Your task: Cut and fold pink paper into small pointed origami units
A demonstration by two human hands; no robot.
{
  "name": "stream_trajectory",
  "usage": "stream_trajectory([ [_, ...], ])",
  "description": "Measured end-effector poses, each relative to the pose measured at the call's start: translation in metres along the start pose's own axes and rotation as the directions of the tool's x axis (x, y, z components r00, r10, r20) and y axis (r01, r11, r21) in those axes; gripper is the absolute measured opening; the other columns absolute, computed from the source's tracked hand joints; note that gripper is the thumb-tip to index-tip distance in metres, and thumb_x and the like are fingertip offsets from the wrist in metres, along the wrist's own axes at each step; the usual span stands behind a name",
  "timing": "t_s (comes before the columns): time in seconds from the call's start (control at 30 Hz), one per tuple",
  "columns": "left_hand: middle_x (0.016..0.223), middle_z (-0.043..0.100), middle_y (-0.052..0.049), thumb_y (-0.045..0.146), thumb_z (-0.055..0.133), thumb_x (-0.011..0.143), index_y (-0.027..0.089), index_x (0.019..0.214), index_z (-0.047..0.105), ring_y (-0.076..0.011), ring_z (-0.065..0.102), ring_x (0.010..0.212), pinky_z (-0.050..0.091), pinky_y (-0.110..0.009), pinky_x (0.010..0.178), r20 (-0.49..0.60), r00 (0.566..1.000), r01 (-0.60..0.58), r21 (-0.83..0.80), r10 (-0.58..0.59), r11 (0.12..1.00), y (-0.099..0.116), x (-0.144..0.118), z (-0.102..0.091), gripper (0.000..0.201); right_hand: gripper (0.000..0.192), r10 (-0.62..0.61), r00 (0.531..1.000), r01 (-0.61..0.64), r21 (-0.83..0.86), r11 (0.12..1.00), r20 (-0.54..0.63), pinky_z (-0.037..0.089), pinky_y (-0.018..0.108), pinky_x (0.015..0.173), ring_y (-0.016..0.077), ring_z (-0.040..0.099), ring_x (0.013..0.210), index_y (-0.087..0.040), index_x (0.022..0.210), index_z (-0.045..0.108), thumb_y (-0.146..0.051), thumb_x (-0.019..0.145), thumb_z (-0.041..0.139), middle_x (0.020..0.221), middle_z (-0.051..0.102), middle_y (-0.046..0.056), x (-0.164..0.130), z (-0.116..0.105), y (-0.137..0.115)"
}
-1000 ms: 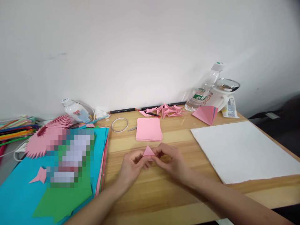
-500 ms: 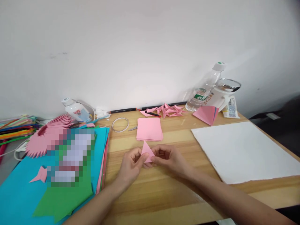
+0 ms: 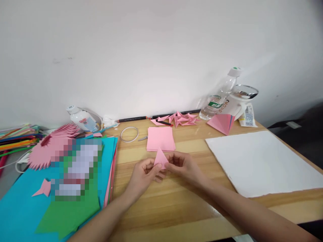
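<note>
Centre frame, just above the wooden table (image 3: pixel 176 208), the left hand (image 3: pixel 143 176) and right hand (image 3: pixel 185 166) pinch a small folded pink triangle (image 3: pixel 160 158) between their fingertips. Its tip points toward the top of the frame, long axis near upright, right below the pink paper stack (image 3: pixel 160 138).

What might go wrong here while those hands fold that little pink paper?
1. The folded pink piece is pinched between the left hand and right hand above the table; a slip might spoil the crease.
2. The pink paper stack lies just behind the hands; a nudge might scatter it.
3. The water bottle leans against a white appliance and may roll.
</note>
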State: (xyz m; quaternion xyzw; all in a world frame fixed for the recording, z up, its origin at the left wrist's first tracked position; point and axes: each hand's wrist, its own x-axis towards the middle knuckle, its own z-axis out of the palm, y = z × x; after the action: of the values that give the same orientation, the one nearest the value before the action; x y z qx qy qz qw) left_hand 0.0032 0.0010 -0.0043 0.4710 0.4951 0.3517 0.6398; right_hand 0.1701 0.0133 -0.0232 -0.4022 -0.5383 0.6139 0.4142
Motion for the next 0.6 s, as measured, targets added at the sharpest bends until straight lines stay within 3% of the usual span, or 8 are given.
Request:
stream_trajectory([
  [0.23,0.065,0.071,-0.008,0.049,0.073,0.065,0.013,0.067,0.058,-0.0165,0.067,0.053,0.054,-0.026,0.052,0.017,0.999,0.044,-0.009,-0.044,0.999,0.0022,-0.0043,0.0003,0.039,0.030,0.084,0.996,-0.084,0.035,0.996,0.021,0.041,0.024,0.053,0.0098,0.051,0.054,-0.015,0.071,0.060,-0.042,0.070,0.071,0.063,0.058,-0.001,-0.0027,-0.0001,-0.0011],
  [0.37,0.063,0.069,-0.006,0.052,0.071,0.066,0.013,0.070,0.058,-0.0160,0.066,0.052,0.054,-0.026,0.051,0.035,0.999,0.035,-0.031,-0.034,0.999,0.0015,-0.0024,0.0005,0.041,0.028,0.062,0.998,-0.062,0.059,0.996,-0.001,0.043,0.025,0.057,0.0111,0.055,0.059,-0.015,0.077,0.061,-0.039,0.069,0.074,0.068,0.062,0.001,-0.0027,-0.0001,0.0020],
  [0.6,0.062,0.069,-0.005,0.049,0.070,0.069,0.013,0.071,0.057,-0.0156,0.065,0.050,0.053,-0.025,0.049,-0.044,0.999,0.014,-0.058,-0.016,0.998,-0.0012,0.0017,-0.0029,0.038,0.030,0.082,0.996,-0.087,0.139,0.986,0.042,0.046,0.026,0.061,0.0107,0.056,0.061,-0.015,0.081,0.064,-0.044,0.074,0.069,0.071,0.063,0.001,0.0009,-0.0008,-0.0041],
])
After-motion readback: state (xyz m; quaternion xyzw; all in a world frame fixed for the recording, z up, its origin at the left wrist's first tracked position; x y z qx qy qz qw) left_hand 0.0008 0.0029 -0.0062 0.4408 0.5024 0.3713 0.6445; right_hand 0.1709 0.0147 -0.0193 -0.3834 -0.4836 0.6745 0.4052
